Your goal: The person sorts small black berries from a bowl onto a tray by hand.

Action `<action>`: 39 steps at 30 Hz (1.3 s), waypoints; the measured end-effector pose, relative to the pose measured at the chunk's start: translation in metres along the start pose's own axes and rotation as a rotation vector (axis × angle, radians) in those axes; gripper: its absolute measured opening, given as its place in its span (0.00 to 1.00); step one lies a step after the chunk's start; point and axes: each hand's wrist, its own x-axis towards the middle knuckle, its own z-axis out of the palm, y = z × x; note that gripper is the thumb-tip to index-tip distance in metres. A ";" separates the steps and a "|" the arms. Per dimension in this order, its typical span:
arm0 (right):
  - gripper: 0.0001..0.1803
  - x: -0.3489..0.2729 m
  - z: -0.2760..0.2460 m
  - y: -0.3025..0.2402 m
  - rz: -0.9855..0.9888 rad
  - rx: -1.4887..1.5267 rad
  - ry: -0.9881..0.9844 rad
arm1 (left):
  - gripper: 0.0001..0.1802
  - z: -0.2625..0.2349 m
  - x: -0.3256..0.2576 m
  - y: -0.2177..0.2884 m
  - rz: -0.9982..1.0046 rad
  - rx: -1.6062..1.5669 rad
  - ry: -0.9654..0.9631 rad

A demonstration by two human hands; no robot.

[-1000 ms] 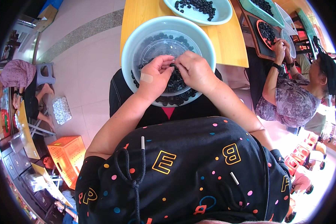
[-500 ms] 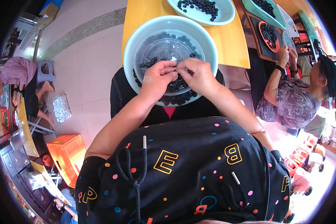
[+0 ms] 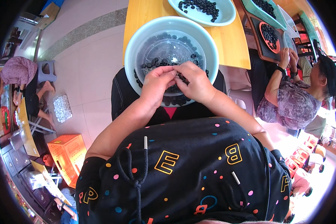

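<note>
My left hand (image 3: 155, 83) and my right hand (image 3: 196, 83) meet fingertip to fingertip over a light-blue basin (image 3: 130, 50) at my lap. Thumbs and forefingers of both are pinched together; whatever small piece they hold is hidden between them. Inside the basin rests a transparent round shallow tray (image 3: 151, 45) with thin silvery pin-like pieces (image 3: 180, 59) and several small black knob-like parts (image 3: 163, 62) in it. More black parts (image 3: 175, 100) lie beneath and around the tray, toward me.
A yellow table (image 3: 229, 48) bears a second light-blue basin (image 3: 227, 18) of black parts. At right, a person (image 3: 287, 100) works beside a dark table with an orange plate (image 3: 263, 37) and a green basket (image 3: 250, 7). An orange crate (image 3: 65, 153) stands left on the floor.
Both hands have come slightly closer together and turned a little, still pinched over the tray. My right fingers now overlap the left fingertips more.
</note>
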 end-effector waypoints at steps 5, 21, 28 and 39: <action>0.13 -0.005 0.002 0.009 0.009 -0.023 -0.041 | 0.13 -0.004 -0.002 0.002 -0.033 0.101 -0.029; 0.09 -0.001 -0.003 0.037 0.453 0.442 0.172 | 0.12 -0.025 0.058 0.021 0.528 1.658 -0.010; 0.09 0.003 -0.015 0.029 0.528 0.480 0.128 | 0.11 -0.030 0.056 0.035 0.188 0.661 0.082; 0.08 0.005 -0.014 -0.003 0.233 0.317 0.236 | 0.13 -0.016 0.029 0.020 -0.089 -0.405 -0.335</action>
